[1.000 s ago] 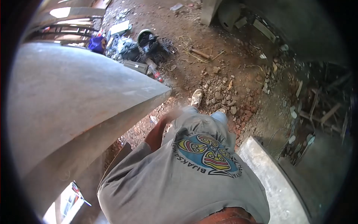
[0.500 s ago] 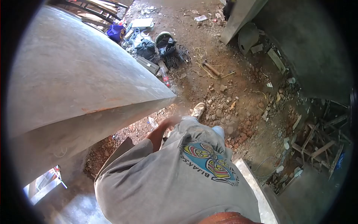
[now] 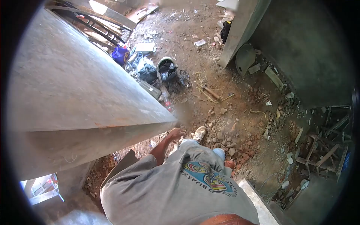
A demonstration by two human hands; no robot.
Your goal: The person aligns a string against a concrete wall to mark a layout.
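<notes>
My left hand [image 3: 176,134] hangs beside my leg, near the lower corner of the grey concrete wall [image 3: 93,82]. Its fingers look loose and slightly bent, with nothing visible in them. Only a small part of my right hand [image 3: 229,164] shows beside the grey printed shirt [image 3: 161,191]; its fingers cannot be made out. A dusty shoe [image 3: 200,133] is on the rubble-strewn ground just ahead of my left hand.
Ahead lie a bucket [image 3: 167,67] with dark contents, a plastic bottle [image 3: 167,100], a purple bag [image 3: 120,55] and a wooden-handled tool [image 3: 212,93]. A concrete pillar [image 3: 243,30] and a wooden frame [image 3: 324,153] stand to the right. Broken stones [image 3: 225,140] cover the floor.
The scene has shifted downward in view as my head tilts up. My left hand, blurred before, now shows clearly past the wall corner, and part of my right hand has appeared.
</notes>
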